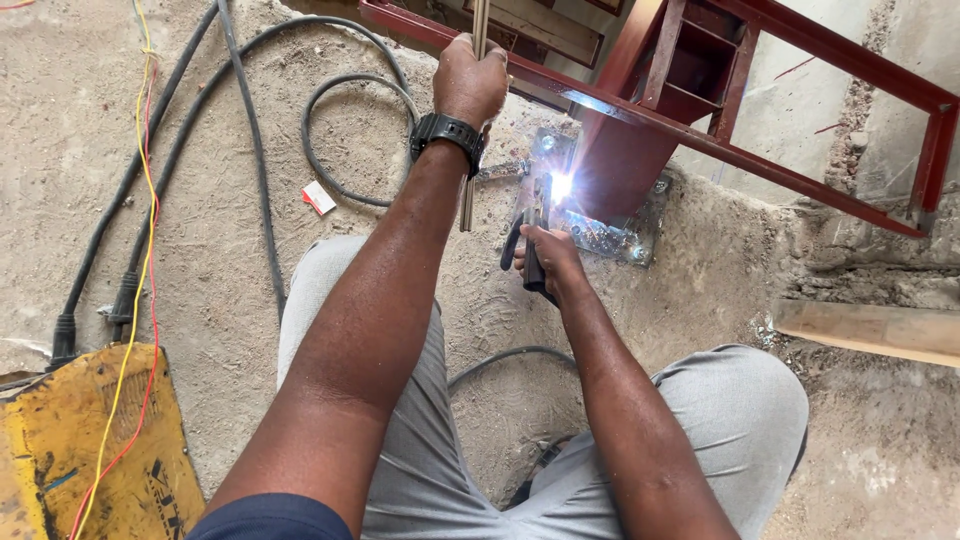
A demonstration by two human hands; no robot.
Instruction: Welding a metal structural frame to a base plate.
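My right hand grips a black welding electrode holder, its tip at a bright white arc where a dark red steel post meets its metal base plate. My left hand, with a black watch on the wrist, is closed around a bundle of thin welding rods held upright, and it rests against a red steel rail. I crouch, with my grey trousers below both arms.
A yellow welding machine sits at the lower left, with black cables and red and yellow wires running over the dusty concrete floor. A wooden plank lies at the right. The red steel frame spans the top.
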